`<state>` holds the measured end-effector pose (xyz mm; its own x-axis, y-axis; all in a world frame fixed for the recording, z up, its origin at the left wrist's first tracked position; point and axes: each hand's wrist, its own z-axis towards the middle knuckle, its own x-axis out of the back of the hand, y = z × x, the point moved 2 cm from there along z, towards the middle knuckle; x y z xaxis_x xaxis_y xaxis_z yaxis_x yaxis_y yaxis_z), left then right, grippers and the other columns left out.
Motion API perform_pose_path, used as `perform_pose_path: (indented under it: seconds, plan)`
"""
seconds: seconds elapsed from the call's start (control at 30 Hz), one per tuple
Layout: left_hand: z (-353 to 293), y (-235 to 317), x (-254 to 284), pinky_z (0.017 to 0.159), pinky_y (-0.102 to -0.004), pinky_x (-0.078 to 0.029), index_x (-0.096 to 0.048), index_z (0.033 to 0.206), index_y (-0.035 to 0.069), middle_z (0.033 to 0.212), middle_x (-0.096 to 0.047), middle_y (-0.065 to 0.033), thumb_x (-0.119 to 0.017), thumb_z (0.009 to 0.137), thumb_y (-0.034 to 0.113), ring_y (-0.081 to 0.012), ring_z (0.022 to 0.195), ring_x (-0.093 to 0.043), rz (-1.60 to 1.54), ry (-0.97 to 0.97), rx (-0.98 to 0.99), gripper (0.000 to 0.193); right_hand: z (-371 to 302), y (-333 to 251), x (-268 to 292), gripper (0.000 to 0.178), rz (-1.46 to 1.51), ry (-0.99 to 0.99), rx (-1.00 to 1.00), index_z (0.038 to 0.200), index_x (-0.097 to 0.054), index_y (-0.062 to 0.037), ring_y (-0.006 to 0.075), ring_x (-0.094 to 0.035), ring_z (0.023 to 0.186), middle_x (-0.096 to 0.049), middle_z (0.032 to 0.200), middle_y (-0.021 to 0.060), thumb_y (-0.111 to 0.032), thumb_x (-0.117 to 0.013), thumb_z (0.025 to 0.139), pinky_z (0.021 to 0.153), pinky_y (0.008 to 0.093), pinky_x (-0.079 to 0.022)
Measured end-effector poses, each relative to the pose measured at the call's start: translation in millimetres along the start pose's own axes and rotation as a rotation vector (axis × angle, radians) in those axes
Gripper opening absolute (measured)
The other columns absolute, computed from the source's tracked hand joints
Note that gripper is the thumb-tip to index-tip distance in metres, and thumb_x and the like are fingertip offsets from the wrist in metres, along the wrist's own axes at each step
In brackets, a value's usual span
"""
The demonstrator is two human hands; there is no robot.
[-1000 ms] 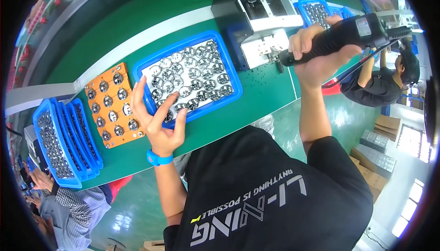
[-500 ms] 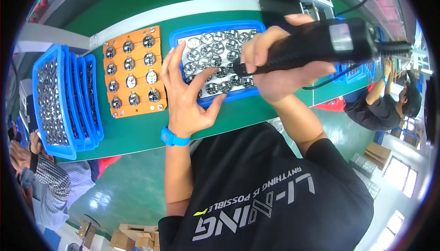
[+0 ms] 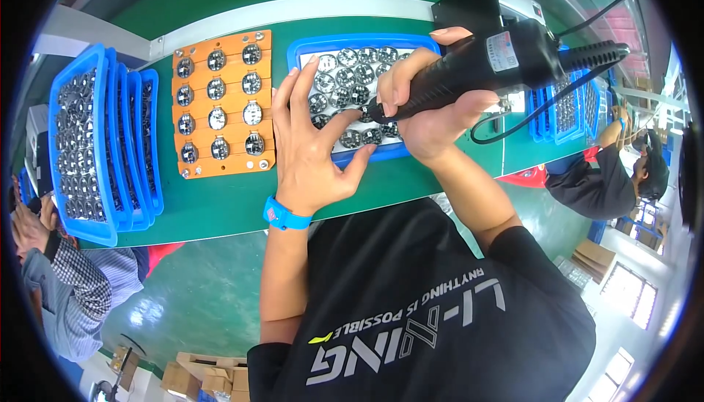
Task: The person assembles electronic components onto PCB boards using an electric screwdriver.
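Note:
My right hand [image 3: 433, 119] is wrapped round a thick black corded electric screwdriver [image 3: 455, 75], its tip pointing down-left over a blue tray [image 3: 297, 48]. Rows of small round circuit boards [image 3: 345, 78] lie on the tray's white lining. My left hand [image 3: 312, 156], with a blue band at the wrist, rests over the tray's left edge, fingers spread. Its index fingertip is beside the screwdriver's tip, and the thumb reaches over the tray's near edge. Whether the tip touches a board is hard to make out. An orange fixture [image 3: 198, 112] holding several round boards lies to the left.
Stacked blue trays [image 3: 103, 145] of boards stand at the left of the green table [image 3: 213, 204]. A black machine [image 3: 469, 9] sits at the back right, with more blue trays [image 3: 568, 108] beyond. The screwdriver's cord [image 3: 484, 138] loops at right. Other people work at both sides.
My left index fingertip has come closer to the screwdriver's tip. The screwdriver's body has swung slightly down and left. The whole view has shifted a little.

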<state>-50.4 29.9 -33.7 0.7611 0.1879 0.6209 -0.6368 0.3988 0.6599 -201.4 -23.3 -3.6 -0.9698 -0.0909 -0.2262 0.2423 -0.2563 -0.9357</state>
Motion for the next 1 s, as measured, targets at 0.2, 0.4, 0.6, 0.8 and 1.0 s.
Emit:
perform_pose_path:
  seconds: [0.2, 0.4, 0.6, 0.8, 1.0]
  plan:
    - [0, 0, -1, 0.112, -0.0565, -0.032, -0.077, 0.09, 0.01, 0.153, -0.037, -0.0237, -0.083, 0.062, 0.023, -0.0481, 0.14, -0.03, 0.002, 0.005, -0.002, 0.031, 0, 0, -2, 0.092, 0.009, -0.03, 0.002, 0.129, -0.034, -0.0155, 0.0186, -0.048, 0.047, -0.051, 0.062, 0.0067, -0.092, -0.04, 0.078, 0.05, 0.0313, -0.044]
    - [-1, 2, -1, 0.111, -0.0575, -0.032, -0.078, 0.089, 0.01, 0.154, -0.038, -0.0211, -0.083, 0.063, 0.025, -0.0483, 0.14, -0.031, 0.013, 0.0, 0.01, 0.03, -1, 7, -7, 0.088, 0.022, -0.131, 0.043, 0.121, -0.034, -0.0095, 0.0173, -0.05, 0.046, -0.052, 0.061, 0.0077, -0.085, -0.052, 0.079, 0.046, 0.0288, -0.045]
    - [1, 5, -4, 0.111, -0.0579, -0.033, -0.078, 0.09, 0.01, 0.153, -0.039, -0.0203, -0.085, 0.063, 0.026, -0.0481, 0.139, -0.033, 0.052, 0.003, 0.001, 0.032, 5, 7, -3, 0.082, 0.063, -0.12, 0.05, 0.119, -0.036, -0.0061, 0.0163, -0.05, 0.046, -0.051, 0.059, 0.0079, -0.076, -0.06, 0.084, 0.046, 0.0294, -0.045]
    - [2, 6, -5, 0.112, -0.0558, -0.033, -0.078, 0.09, 0.01, 0.15, -0.043, -0.0236, -0.084, 0.064, 0.025, -0.0482, 0.137, -0.036, 0.03, 0.009, -0.032, 0.031, 7, -6, 6, 0.09, 0.055, -0.063, 0.097, 0.134, -0.034, -0.0051, 0.0179, -0.051, 0.045, -0.053, 0.062, 0.0091, -0.08, -0.05, 0.086, 0.046, 0.0301, -0.045]
    - [-4, 8, 1, 0.111, -0.0519, -0.033, -0.077, 0.097, 0.007, 0.146, -0.047, -0.0244, -0.08, 0.071, 0.016, -0.0445, 0.134, -0.043, 0.017, 0.06, -0.053, 0.029, 8, -83, 69, 0.104, -0.098, 0.322, 0.25, 0.147, -0.031, -0.0125, 0.0189, -0.047, 0.042, -0.052, 0.061, 0.0092, -0.092, -0.029, 0.081, 0.044, 0.0333, -0.042]
